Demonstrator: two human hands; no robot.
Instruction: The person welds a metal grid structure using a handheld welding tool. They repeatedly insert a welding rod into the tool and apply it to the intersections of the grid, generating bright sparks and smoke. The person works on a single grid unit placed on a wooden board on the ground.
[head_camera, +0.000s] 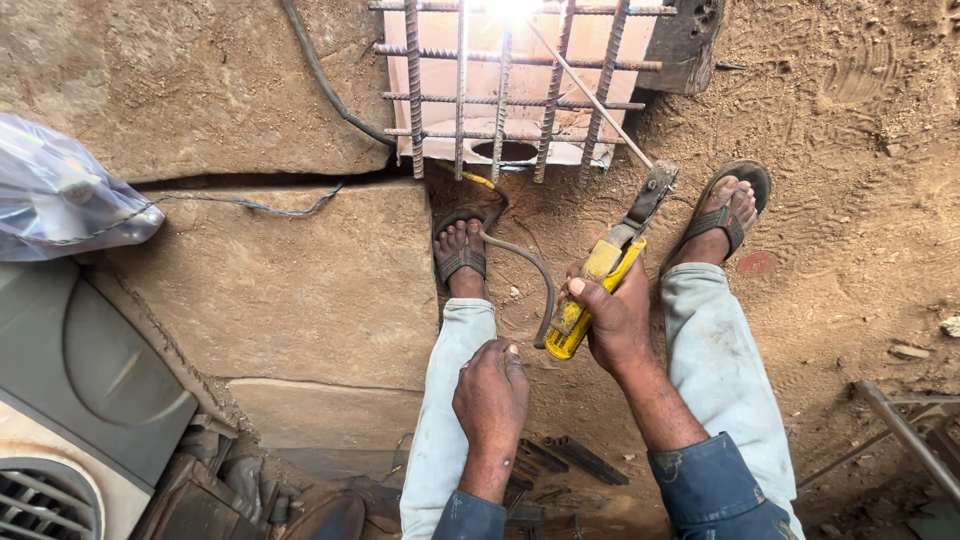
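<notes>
My left hand (491, 395) rests loosely curled on my knee, holding nothing. My right hand (615, 318) grips the yellow-handled welding electrode holder (598, 285) (thumb on top), its thin rod (585, 85) slanting up to the rusty rebar grid (505, 95).

Clear plastic bag (60, 190) at 9 o'clock, on stone slabs (290, 290). Grey machine housing (80, 370) with vent grille (40, 500) at 7–8. Thin wire (250, 205) in slab joint. Red disc (757, 263) on dirt at 3. Metal bars (905, 430) at 4–5.
</notes>
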